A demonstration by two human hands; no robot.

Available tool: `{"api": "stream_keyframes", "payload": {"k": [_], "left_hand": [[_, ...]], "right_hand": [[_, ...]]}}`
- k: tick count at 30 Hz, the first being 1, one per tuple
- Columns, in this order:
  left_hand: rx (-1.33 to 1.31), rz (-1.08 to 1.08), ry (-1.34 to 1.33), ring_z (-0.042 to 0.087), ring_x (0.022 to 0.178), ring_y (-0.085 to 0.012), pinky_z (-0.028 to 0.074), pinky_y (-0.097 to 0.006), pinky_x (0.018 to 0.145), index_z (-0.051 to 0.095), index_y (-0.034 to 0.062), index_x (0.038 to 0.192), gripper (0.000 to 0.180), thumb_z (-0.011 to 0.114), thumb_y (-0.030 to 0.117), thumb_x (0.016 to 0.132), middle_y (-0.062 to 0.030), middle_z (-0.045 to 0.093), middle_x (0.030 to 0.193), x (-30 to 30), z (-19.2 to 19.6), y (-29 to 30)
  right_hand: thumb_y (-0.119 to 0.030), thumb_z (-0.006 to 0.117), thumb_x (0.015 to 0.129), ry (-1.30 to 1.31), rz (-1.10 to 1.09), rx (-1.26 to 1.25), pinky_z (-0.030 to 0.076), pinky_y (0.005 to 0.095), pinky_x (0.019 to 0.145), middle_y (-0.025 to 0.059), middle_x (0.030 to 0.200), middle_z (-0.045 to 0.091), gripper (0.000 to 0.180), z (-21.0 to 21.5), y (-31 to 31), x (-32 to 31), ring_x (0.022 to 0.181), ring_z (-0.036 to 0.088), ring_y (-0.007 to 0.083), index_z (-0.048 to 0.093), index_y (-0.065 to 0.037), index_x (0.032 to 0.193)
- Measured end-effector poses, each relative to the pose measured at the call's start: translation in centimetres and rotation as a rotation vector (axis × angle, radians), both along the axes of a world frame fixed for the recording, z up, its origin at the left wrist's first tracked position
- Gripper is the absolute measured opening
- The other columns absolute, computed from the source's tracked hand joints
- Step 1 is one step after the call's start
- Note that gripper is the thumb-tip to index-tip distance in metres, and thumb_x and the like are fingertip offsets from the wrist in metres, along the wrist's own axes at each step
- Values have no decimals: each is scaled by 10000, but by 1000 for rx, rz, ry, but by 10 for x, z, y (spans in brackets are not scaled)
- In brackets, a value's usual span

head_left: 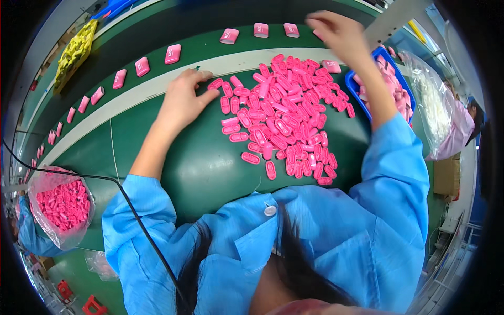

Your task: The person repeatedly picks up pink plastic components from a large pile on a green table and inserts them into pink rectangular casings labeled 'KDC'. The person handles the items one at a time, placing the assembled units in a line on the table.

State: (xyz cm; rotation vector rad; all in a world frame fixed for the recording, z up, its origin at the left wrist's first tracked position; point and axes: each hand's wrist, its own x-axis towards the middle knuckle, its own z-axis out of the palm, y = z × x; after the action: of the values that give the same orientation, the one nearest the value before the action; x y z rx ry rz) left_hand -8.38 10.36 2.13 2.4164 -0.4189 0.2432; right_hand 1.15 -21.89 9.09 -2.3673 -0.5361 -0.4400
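Note:
My left hand (184, 97) rests at the left side of a heap of small bright pink oval plastic pieces (286, 110) on the green table. Its thumb is spread from the fingers, and no piece shows between them. My right hand (341, 39) reaches over the far green strip, fingers curled and slightly blurred. A pink case (318, 35) shows at its fingertips, mostly hidden by them. Left of it, several flat pink cases, such as this pink case (291, 30), lie spaced in a row along the strip. Another pink case (332, 66) lies beside the heap.
A blue tray (353, 86) of pink cases stands under my right forearm. Beyond it is a clear bag (433, 97) of white pieces. A bag (63, 205) of pink pieces sits at the left, and a yellow tray (76, 52) farther off. A black cable (131, 202) crosses near my left arm.

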Motion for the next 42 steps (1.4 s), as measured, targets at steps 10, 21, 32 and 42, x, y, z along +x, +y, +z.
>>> {"api": "stream_keyframes", "payload": {"k": [10, 21, 32, 42], "left_hand": [[-14, -24, -175, 586, 878, -281, 479, -358, 786, 661, 37, 949, 223, 694, 125, 747, -114, 618, 928, 4, -21, -15], [-506, -4, 125, 484, 631, -60, 429, -213, 590, 638, 9, 899, 153, 693, 79, 775, -6, 587, 727, 33, -23, -24], [-84, -283, -8, 546, 649, -104, 450, -245, 603, 651, -11, 990, 273, 720, 108, 754, -57, 605, 778, 75, -10, -66], [-1045, -225, 675, 627, 794, -107, 540, -221, 727, 539, 31, 1214, 357, 615, 109, 875, -51, 632, 932, 76, -19, -57]], "right_hand": [[-677, 527, 746, -229, 42, -630, 317, 565, 965, 143, 1303, 475, 712, -95, 135, 68, 1199, 424, 370, 538, -175, 1252], [-459, 658, 767, -259, 94, -323, 472, 392, 820, 112, 974, 626, 480, -38, 39, 34, 937, 591, 304, 612, -69, 1041], [-449, 632, 795, 49, -667, -776, 422, 402, 904, 166, 1063, 613, 513, -10, -209, -60, 1025, 549, 338, 630, -23, 1081], [-259, 597, 863, 73, -17, -88, 502, 321, 715, 132, 884, 675, 284, -40, -8, 47, 772, 654, 257, 654, -39, 1032]]}}
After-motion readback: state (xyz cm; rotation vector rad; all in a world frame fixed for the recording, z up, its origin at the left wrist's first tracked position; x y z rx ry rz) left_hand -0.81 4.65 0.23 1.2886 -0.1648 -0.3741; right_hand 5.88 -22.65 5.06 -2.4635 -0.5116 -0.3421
